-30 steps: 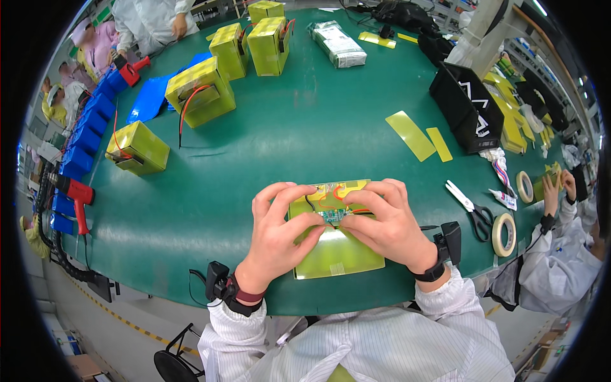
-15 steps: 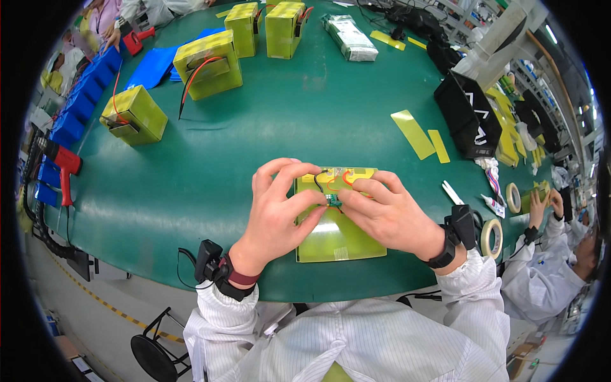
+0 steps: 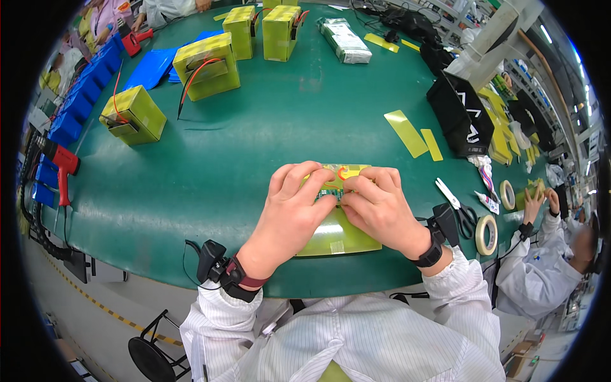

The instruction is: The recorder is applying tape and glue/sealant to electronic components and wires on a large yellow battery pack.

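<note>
The left hand (image 3: 289,205) and right hand (image 3: 380,207) pinch the ends of a green board (image 3: 329,193) over the yellow pack (image 3: 344,237), which sits near the front edge of the desk (image 3: 254,137). Bare room opens leftward and beyond; on the right, scissors (image 3: 466,219) and a tape roll (image 3: 487,235) lie close beside the wrist. Fingers hide the board's ends and part of the wires (image 3: 344,172); whether board touches pack is unclear. A far box (image 3: 272,2) is cut off at the top.
</note>
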Available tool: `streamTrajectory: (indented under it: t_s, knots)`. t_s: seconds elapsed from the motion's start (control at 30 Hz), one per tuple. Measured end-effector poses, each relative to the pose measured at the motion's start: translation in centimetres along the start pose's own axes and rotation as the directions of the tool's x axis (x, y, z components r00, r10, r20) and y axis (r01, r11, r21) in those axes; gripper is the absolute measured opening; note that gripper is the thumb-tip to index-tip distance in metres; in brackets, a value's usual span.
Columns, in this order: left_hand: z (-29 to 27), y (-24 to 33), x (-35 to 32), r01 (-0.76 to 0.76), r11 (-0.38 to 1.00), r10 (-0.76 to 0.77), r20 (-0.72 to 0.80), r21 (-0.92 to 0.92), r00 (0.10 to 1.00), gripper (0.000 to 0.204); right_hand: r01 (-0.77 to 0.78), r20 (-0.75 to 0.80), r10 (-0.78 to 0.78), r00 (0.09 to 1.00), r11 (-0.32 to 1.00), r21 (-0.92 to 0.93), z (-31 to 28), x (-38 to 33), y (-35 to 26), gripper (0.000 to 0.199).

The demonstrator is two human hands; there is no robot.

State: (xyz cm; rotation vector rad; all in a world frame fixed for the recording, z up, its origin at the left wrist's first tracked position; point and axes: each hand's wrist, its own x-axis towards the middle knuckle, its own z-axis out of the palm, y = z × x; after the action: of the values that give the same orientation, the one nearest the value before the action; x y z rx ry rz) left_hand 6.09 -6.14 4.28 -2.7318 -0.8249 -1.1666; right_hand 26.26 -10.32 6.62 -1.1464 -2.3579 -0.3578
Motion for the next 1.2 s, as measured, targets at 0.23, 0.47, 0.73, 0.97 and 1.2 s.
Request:
streamTrajectory:
  t_s: [0.23,0.47,0.73,0.97,1.2]
  knots:
    - [-0.2,0.7,0.4,-0.055,0.992,0.044,0.100,0.110,0.994,0.012,-0.016,-0.048,0.018,0.999,0.999,0.039,0.0,-0.9,0.5,0.012]
    - [-0.4,0.7,1.0,-0.101,0.980,0.062,0.219,0.171,0.974,0.013,-0.095,-0.101,0.100,0.990,0.994,0.058,-0.4,-1.6,0.4,0.013]
    - [-0.3,0.6,1.3,-0.106,0.976,0.060,0.231,0.190,0.971,0.015,-0.045,-0.085,0.051,0.995,0.997,0.070,0.3,-1.3,0.5,0.020]
    - [-0.2,0.8,1.1,-0.049,0.986,0.016,0.207,0.158,0.978,0.012,0.088,0.035,-0.087,0.996,0.996,-0.028,0.2,-0.3,0.3,0.019]
    - [0.1,0.6,0.9,-0.023,0.994,0.007,0.142,0.106,0.990,0.018,-0.028,-0.016,0.029,0.999,0.999,0.030,1.1,-0.4,-0.3,0.009]
